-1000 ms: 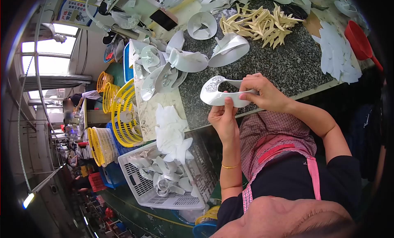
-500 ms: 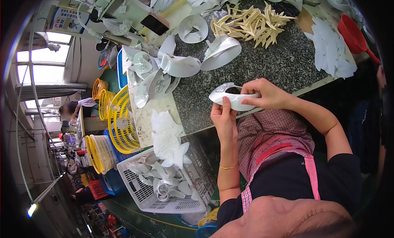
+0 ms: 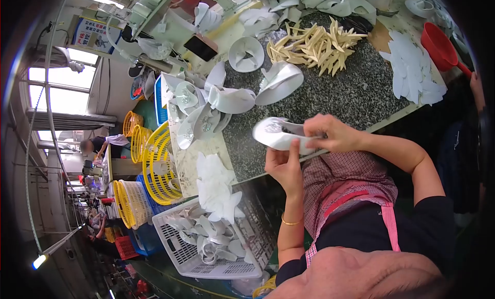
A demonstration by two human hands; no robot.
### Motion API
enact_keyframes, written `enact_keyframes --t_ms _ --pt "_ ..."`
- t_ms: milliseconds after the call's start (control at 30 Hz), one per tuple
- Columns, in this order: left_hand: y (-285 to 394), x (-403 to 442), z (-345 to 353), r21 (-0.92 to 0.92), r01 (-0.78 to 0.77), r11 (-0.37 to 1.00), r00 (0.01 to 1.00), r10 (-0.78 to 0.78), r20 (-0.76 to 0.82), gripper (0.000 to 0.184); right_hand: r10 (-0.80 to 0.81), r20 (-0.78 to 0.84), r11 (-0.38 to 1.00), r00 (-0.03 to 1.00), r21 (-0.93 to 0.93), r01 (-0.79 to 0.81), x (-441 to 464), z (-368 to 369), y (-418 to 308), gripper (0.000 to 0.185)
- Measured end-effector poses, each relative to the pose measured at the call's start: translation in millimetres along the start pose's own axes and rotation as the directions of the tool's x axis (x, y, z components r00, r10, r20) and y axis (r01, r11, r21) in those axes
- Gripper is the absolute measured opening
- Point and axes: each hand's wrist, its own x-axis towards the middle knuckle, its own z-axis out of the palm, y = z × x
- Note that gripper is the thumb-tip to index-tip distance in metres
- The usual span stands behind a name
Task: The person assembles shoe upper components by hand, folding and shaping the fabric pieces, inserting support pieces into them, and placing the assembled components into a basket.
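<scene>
A white shoe upper [image 3: 276, 139] with a sparkling decorated toe is held in both of my hands, just above the near edge of the stone slab. My left hand [image 3: 285, 165] grips its lower side, thumb pressed on the outer face. At the other end, my right hand [image 3: 330, 134] pinches the heel part with bent fingers. Whether a small piece sits under those right fingers is hidden. Beyond my hands, another white upper [image 3: 280, 83] lies on the slab beside a round white upper [image 3: 246, 54]. More decorated uppers [image 3: 193, 125] are heaped to the left.
Cream-coloured strips [image 3: 319, 46] lie piled on the dark stone slab [image 3: 356, 90]. White flat pieces [image 3: 412, 72] and a red scoop [image 3: 439, 45] are at the right. A phone [image 3: 201, 47] lies at the back. Lower left stands a grey crate [image 3: 206, 270] of white parts, near yellow baskets [image 3: 149, 170].
The shoe upper has turned slightly in my hands, its toe moving left and down. My left hand has shifted down a little. The whole view has tilted slightly.
</scene>
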Motion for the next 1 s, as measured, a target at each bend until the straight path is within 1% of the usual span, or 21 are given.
enact_keyframes --t_ms 33,67,100,133,167,200,267,300,333,367,400,433,467,533,600,767,833,867,933,967,1000 --pt "-3.0 0.1 -0.5 0.119 -0.111 0.987 0.994 0.109 0.026 0.031 -0.003 -0.053 0.998 0.999 0.068 0.006 -0.4 -0.4 0.9 0.021" --pt "-14.3 3.9 -2.9 0.227 -0.279 0.933 0.960 0.279 0.034 0.027 -0.131 -0.168 0.990 0.977 -0.077 0.119 0.0 3.7 12.6 0.023" --pt "-5.0 10.4 -2.3 0.447 -0.491 0.747 0.869 0.455 0.194 0.026 -0.168 -0.256 0.971 0.952 -0.211 0.115 2.4 -1.9 7.0 0.029" --pt "4.3 17.8 -1.4 0.585 -0.664 0.465 0.734 0.556 0.391 0.024 -0.219 -0.335 0.934 0.916 -0.342 0.099 5.1 -6.9 0.5 0.035" --pt "-9.4 21.8 -5.7 0.607 -0.668 0.430 0.733 0.521 0.438 0.024 -0.226 -0.455 0.954 0.861 -0.280 0.103 -0.3 -4.1 8.5 0.041" --pt "-19.3 23.4 -4.0 0.628 -0.709 0.322 0.685 0.527 0.503 0.020 -0.221 -0.452 0.955 0.864 -0.279 0.099 -11.4 -0.4 22.3 0.041" --pt "-34.8 17.4 -8.4 0.701 -0.686 0.197 0.726 0.260 0.637 0.015 -0.499 -0.205 0.759 0.842 -0.572 0.311 -33.5 5.1 46.5 0.038" --pt "-39.8 14.7 -10.6 0.699 -0.685 0.205 0.727 0.251 0.639 0.015 -0.605 -0.087 0.669 0.792 -0.594 0.446 -28.6 3.4 28.4 0.035" --pt "-43.9 10.9 -12.9 0.685 -0.716 0.131 0.696 0.202 0.689 0.016 -0.592 -0.091 0.679 0.801 -0.592 0.434 -33.8 2.8 27.3 0.035" --pt "-47.1 6.9 -15.2 0.663 -0.747 0.058 0.663 0.148 0.734 0.017 -0.498 -0.034 0.670 0.866 -0.650 0.359 -39.3 3.4 27.4 0.031" --pt "-46.8 4.3 -18.0 0.661 -0.747 0.066 0.663 0.134 0.736 0.017 -0.394 0.017 0.648 0.919 -0.704 0.290 -44.4 5.0 28.5 0.028" --pt "-44.6 4.3 -21.4 0.633 -0.770 0.075 0.635 0.167 0.754 0.019 -0.341 0.010 0.650 0.940 -0.720 0.243 -50.1 4.4 32.5 0.018" --pt "-42.6 5.0 -25.4 0.604 -0.793 0.082 0.607 0.201 0.769 0.021 -0.331 0.007 0.657 0.944 -0.716 0.236 -54.6 2.0 37.0 0.018" --pt "-38.7 6.7 -33.5 0.585 -0.809 0.060 0.584 0.192 0.789 0.022 -0.418 0.119 0.513 0.901 -0.787 0.342 -60.7 -0.1 44.1 0.015" --pt "-31.4 8.0 -34.8 0.577 -0.814 -0.062 0.561 0.170 0.810 0.022 -0.425 0.101 0.525 0.900 -0.782 0.335 -60.4 4.0 45.3 0.018" --pt "-29.8 13.9 -38.4 0.543 -0.837 -0.068 0.540 0.053 0.840 0.027 -0.417 0.200 0.454 0.886 -0.799 0.394 -53.8 5.6 39.2 0.019" --pt "-29.5 18.9 -39.1 0.432 -0.893 -0.124 0.438 -0.017 0.899 0.032 -0.419 0.206 0.458 0.884 -0.793 0.402 -51.2 4.7 39.4 0.018" --pt "-29.3 20.6 -38.8 0.431 -0.894 -0.122 0.437 -0.021 0.899 0.032 -0.422 0.213 0.462 0.881 -0.786 0.411 -50.6 4.4 40.0 0.016" --pt "-28.1 24.5 -36.6 0.322 -0.930 -0.176 0.338 -0.067 0.939 0.034 -0.417 0.209 0.479 0.885 -0.777 0.409 -49.5 3.3 41.1 0.015" --pt "-27.7 27.0 -35.2 0.321 -0.931 -0.175 0.337 -0.070 0.939 0.034 -0.413 0.206 0.492 0.887 -0.769 0.408 -48.8 2.4 41.7 0.015" --pt "-27.5 29.5 -33.5 0.269 -0.942 -0.202 0.289 -0.080 0.954 0.033 -0.412 0.204 0.494 0.888 -0.769 0.405 -48.2 1.1 42.0 0.015"
